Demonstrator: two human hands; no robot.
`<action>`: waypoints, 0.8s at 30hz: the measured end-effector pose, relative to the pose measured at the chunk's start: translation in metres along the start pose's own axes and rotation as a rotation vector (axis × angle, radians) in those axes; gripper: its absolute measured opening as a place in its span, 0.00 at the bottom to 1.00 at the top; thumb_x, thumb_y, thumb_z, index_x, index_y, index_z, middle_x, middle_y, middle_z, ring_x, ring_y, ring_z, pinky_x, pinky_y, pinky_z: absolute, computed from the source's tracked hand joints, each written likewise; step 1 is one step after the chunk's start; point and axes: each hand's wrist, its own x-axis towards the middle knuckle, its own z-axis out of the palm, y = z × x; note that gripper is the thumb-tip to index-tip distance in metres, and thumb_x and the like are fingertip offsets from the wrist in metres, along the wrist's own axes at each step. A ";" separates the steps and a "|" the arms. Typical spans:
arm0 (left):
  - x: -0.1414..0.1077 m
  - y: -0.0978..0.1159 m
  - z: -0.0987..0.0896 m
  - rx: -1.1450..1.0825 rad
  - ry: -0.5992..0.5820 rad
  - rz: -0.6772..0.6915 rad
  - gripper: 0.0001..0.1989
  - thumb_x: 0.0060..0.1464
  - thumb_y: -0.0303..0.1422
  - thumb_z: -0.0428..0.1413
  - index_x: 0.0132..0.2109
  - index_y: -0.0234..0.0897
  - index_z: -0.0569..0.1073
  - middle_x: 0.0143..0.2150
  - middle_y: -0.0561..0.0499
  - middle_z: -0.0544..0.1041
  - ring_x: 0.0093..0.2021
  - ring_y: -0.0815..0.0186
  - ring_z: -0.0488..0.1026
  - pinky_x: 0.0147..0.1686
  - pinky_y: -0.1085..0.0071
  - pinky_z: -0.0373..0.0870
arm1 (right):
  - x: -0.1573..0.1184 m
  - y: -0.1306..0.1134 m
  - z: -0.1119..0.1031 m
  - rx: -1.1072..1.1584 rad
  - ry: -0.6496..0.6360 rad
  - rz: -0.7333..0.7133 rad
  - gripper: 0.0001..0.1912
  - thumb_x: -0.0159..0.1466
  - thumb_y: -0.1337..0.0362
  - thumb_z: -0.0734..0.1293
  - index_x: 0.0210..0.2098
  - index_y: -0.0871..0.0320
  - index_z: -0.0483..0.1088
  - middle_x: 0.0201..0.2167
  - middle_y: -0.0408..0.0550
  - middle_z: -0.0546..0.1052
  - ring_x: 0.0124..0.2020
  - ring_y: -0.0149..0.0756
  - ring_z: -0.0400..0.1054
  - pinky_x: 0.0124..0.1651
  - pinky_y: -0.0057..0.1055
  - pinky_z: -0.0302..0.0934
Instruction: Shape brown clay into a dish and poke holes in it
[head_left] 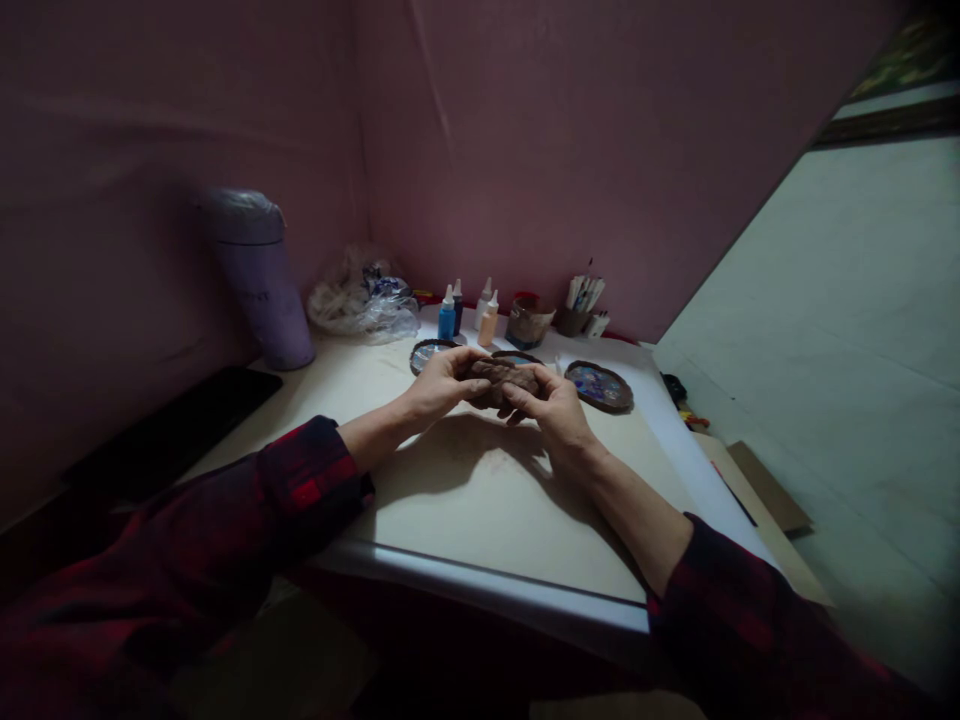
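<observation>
in the head view, the person sits before a pale table (465, 510) with both forearms reaching in from the near edge, and the brown lump (501, 376) is between the two hands, held up off the tabletop over its middle, a shadow lying below. the left hand (444, 387) is part closed on the lump's left end, thumb along the near face and fingers mostly hidden behind; the right hand (556, 412) is curled likewise round the right end, thumb pressed on the front. gripping from both ends probably lets the thumbs work the soft-looking surface while the fingers back it up, and holding it clear of the table likely keeps the underside free. beyond the hands, a left dish (413, 362) and a right dish (628, 404) with brown rims lie flat on either side, perhaps so that their blue-tinted contents stay level. a blue bottle (447, 320) and an orange bottle (487, 328) stand upright farther back, nozzles up, which should guard against dribbles. the brush holder (571, 322) stands near the back wall, presumably out of the elbows' way, as does the purple flask (266, 305) at far left.
</observation>
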 end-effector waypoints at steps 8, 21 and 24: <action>0.000 0.004 0.002 0.025 0.062 -0.016 0.19 0.37 0.31 0.69 0.39 0.30 0.75 0.31 0.50 0.76 0.28 0.68 0.73 0.30 0.72 0.70 | -0.001 -0.008 -0.003 0.147 -0.032 0.181 0.20 0.47 0.61 0.76 0.38 0.57 0.73 0.30 0.45 0.78 0.26 0.35 0.73 0.27 0.29 0.65; -0.002 0.006 0.002 0.014 0.079 -0.027 0.18 0.39 0.30 0.67 0.40 0.30 0.76 0.31 0.49 0.77 0.28 0.69 0.73 0.30 0.72 0.70 | -0.002 -0.011 -0.003 0.194 -0.073 0.242 0.20 0.46 0.63 0.77 0.38 0.58 0.74 0.30 0.46 0.79 0.28 0.34 0.72 0.27 0.29 0.62; -0.002 0.005 0.000 0.021 0.081 -0.015 0.17 0.40 0.29 0.67 0.40 0.30 0.76 0.31 0.50 0.76 0.27 0.70 0.72 0.29 0.73 0.69 | -0.003 -0.012 -0.001 0.173 -0.069 0.215 0.22 0.45 0.62 0.77 0.39 0.56 0.74 0.32 0.46 0.79 0.29 0.35 0.71 0.27 0.29 0.62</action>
